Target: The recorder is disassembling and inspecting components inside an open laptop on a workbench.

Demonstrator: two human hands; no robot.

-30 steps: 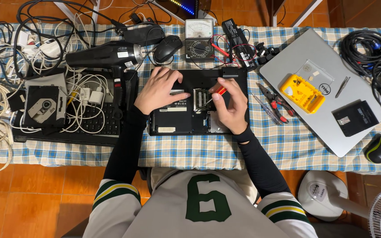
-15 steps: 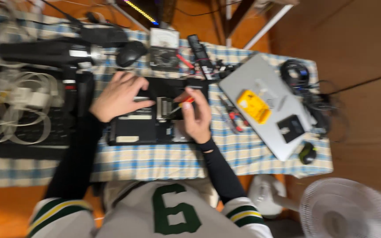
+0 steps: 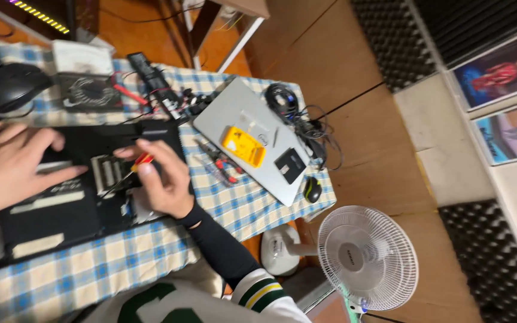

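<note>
A black opened laptop (image 3: 61, 209) lies upside down on the blue-checked tablecloth (image 3: 151, 251). My left hand (image 3: 7, 164) rests flat on its left part, fingers spread. My right hand (image 3: 163, 179) grips a red-handled screwdriver (image 3: 136, 166) whose tip points down-left into the laptop's open bay.
A silver closed laptop (image 3: 252, 119) carries a yellow case (image 3: 243, 146) and a small black drive (image 3: 289, 165). Red pliers (image 3: 222, 164) lie beside it. A black mouse (image 3: 10, 87), a multimeter (image 3: 88, 90), cables (image 3: 297, 110) and another small mouse (image 3: 312, 189) are around. A white floor fan (image 3: 366, 257) stands at the right.
The camera has swung right and moved closer; the table slid left and the fan and wall came into view. Both hands stay on the black laptop, screwdriver still held.
</note>
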